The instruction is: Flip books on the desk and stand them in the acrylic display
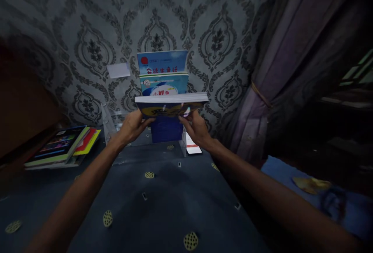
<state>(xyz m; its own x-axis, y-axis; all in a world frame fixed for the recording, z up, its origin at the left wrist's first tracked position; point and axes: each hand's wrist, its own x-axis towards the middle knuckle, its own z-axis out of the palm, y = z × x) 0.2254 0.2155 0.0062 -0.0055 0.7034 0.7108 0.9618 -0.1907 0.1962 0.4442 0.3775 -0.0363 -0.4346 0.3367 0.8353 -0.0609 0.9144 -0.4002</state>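
A dark blue book point(169, 109) with a yellow patch on its cover is held between my two hands, its white page edges facing up. My left hand point(134, 125) grips its left side with the thumb on the cover. On the opposite side my right hand point(198, 127) grips it the same way. Behind it, two blue picture books stand upright: a tall one point(161, 59) with red lettering and a lower one point(163, 82). A clear plastic stand point(109, 121) is around their base, partly hidden by my hands and the held book.
Several books point(60, 146) lie stacked at the left. A phone point(192, 144) with a lit screen sits behind my right hand. The dark patterned tablecloth point(163, 214) covers the table, against a wallpapered wall. A tied curtain point(253, 101) hangs at the right, above a blue cloth point(282, 173).
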